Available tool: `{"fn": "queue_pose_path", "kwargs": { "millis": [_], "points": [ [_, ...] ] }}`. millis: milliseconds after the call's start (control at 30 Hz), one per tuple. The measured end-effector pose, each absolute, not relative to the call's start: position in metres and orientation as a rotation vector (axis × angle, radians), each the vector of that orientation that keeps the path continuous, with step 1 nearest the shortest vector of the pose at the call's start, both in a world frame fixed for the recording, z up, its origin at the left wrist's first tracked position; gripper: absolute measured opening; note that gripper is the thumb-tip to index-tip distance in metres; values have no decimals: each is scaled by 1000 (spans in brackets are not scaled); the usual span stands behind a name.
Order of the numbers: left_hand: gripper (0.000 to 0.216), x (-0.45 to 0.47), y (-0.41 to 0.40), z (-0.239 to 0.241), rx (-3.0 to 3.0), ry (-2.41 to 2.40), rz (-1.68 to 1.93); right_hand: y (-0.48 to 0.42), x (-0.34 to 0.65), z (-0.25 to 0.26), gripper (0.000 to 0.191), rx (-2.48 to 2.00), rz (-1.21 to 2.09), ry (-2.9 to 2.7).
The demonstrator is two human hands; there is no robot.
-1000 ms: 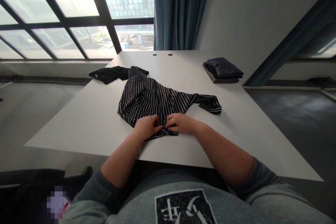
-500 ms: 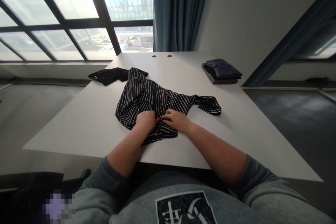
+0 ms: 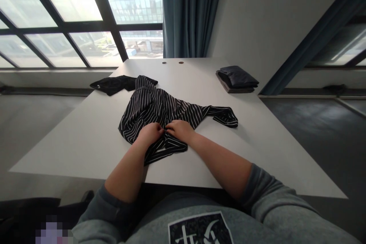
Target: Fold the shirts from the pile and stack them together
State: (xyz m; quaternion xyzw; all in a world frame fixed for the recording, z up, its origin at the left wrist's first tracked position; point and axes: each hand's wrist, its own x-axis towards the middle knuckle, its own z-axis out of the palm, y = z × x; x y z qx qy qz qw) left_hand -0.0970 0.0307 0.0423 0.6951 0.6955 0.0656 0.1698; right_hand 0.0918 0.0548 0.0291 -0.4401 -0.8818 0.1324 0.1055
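Observation:
A black shirt with white stripes (image 3: 171, 103) lies crumpled across the white table (image 3: 77, 137), one sleeve stretched out to the right. At its near part, my left hand (image 3: 150, 133) has its fingers curled and closed on the fabric. Close beside it, my right hand (image 3: 180, 130) pinches the cloth with bent fingers, its fingertips almost meeting those of the left. Below both hands, a narrow flap of the shirt extends toward the table's near edge. The exact bit of cloth between the fingertips is partly hidden.
Behind the shirt at the left lies a black garment (image 3: 111, 84), partly under it. A stack of folded dark clothes (image 3: 237, 79) sits at the far right of the table. Beyond the table's far edge hang blue curtains (image 3: 190, 15) beside a large window (image 3: 82, 47).
The view has shifted slightly, moving everything a little left. My left hand has turned so its curled fingertips show more, and the hands stay close together on the shirt.

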Motion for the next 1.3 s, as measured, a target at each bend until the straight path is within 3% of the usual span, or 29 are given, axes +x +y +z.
{"fn": "queue_pose_path", "kwargs": {
  "millis": [200,333,700,1000,1300],
  "points": [
    [13,-105,31,45,1909,1793,736,59,87,20,26,-1351,425,-2544],
    [13,-102,33,41,1773,1681,913,60,85,20,19,-1321,437,-2541],
    [19,-95,34,37,1628,1591,1023,65,102,12,14,-862,450,-2053],
    [21,-89,35,26,1763,1593,869,66,104,13,18,-999,664,-2001],
    [37,-89,40,21,1346,1349,1016,65,107,12,17,-912,875,-1878]
  ]
}}
